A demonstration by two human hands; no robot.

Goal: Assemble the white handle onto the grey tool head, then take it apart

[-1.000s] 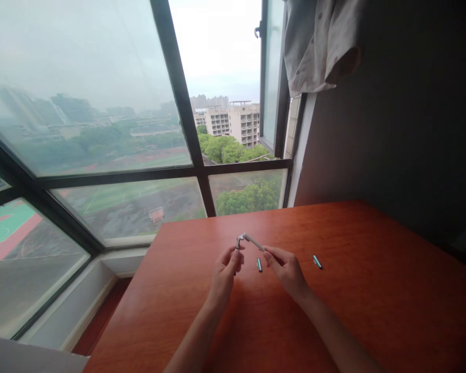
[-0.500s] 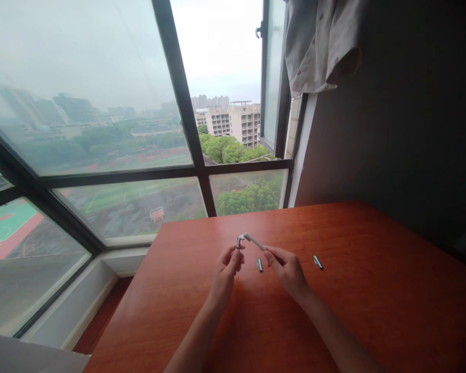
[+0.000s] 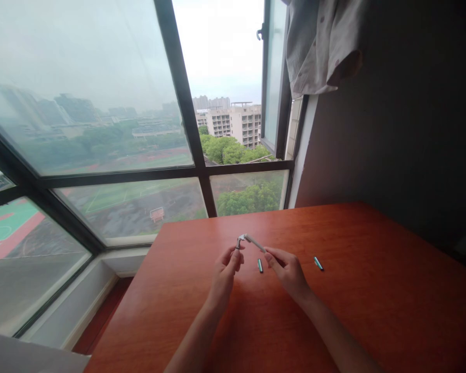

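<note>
Above a reddish wooden table (image 3: 373, 311), both my hands hold a small grey bent object (image 3: 247, 240) made of two slim joined parts. My left hand (image 3: 226, 270) pinches its left end between thumb and fingers. My right hand (image 3: 287, 269) pinches the right end of the longer part. A small teal cylinder (image 3: 260, 266) lies on the table between my hands. A second teal cylinder (image 3: 318, 263) lies to the right of my right hand.
A large window with dark frames (image 3: 202, 171) runs along the far and left sides of the table, with one pane (image 3: 274, 77) swung open. A pale shirt (image 3: 318, 46) hangs at the top right against a dark wall (image 3: 411, 129).
</note>
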